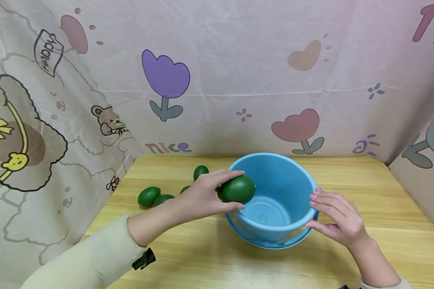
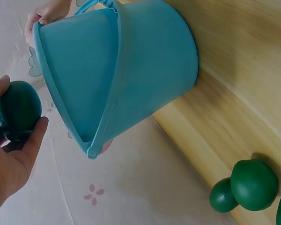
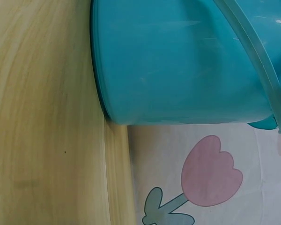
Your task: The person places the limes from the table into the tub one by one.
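My left hand (image 1: pixel 206 194) grips a smooth, dark green lime (image 1: pixel 240 190) between thumb and fingers, over the left rim of a light blue bucket (image 1: pixel 280 170). In the left wrist view that lime (image 2: pixel 19 108) is outside the bucket's mouth. The bucket stands upright on the table, and its floor shows inside with nothing on it. My right hand (image 1: pixel 341 218) holds the bucket's right rim, fingertips and thumb at the edge. The right wrist view shows the bucket's side (image 3: pixel 178 61) but not the hand.
Several more limes (image 1: pixel 149 196) lie on the wooden table (image 1: pixel 376 192) left of the bucket, some partly hidden behind my left arm. The bucket's handle (image 1: pixel 264 244) hangs down along its front. A printed cloth (image 1: pixel 220 72) hangs behind the table and down its sides.
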### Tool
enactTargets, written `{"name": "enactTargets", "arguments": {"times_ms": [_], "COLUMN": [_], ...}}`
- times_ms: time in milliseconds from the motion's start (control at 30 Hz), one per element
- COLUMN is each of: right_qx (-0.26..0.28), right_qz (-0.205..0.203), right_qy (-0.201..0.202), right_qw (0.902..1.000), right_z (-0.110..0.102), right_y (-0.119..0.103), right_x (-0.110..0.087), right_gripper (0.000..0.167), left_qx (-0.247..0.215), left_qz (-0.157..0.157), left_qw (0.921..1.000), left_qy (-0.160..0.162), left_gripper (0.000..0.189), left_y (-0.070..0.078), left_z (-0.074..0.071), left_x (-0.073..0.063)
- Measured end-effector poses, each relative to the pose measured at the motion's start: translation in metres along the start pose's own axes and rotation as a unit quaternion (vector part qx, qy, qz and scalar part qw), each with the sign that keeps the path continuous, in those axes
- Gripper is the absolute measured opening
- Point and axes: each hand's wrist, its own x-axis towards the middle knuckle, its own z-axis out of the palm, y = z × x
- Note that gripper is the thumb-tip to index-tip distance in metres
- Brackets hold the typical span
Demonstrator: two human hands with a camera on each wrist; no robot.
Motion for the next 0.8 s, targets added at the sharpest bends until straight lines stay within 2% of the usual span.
{"name": "enactTargets", "arguments": {"times_ms": [300,667,800], "right_qx": [-0.002,0.0,0.001], "right_qz": [0.003,0.003,0.004], "right_qy": [-0.003,-0.003,-0.001], "right_qw": [1.0,1.0,1.0], "right_z": [0.0,0.0,0.0], "right_y": [0.0,0.0,0.001], "right_x": [-0.002,-0.002,-0.002], "right_gripper": [0.044,0.044,0.044], "left_qx": [-0.002,-0.013,-0.014], "left_qz": [-0.007,-0.037,-0.029], "left_qw": [0.9997,0.9983,0.998], "left_qy": [-0.022,-0.043,-0.054], "left_gripper": [0.067,0.068,0.068], "left_y": [0.003,0.006,0.006], "left_z": [0.003,0.013,0.018], "left_x": [0.012,0.029,0.033]}}
